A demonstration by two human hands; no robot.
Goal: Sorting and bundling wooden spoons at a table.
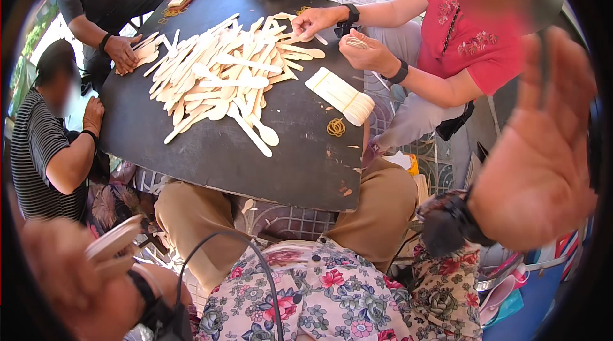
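One dark table [281,149], one heap of wooden spoons [220,76] too many to be counted, one banded bundle [341,95] and four co-workers are seen.

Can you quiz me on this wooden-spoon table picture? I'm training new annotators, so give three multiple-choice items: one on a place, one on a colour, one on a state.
1. Where does the banded bundle of spoons lie?
A. right part of the table
B. on the floor
C. under the loose pile

2. What colour is the table top?
A. white
B. black
C. green

3. How is the right hand?
A. closed on a spoon
B. open and empty
C. flat on the table

Answers:
1 A: it lies right of the loose pile of spoons.
2 B: the bare surface is black.
3 B: palm spread, raised off the table; the left hand holds spoons.
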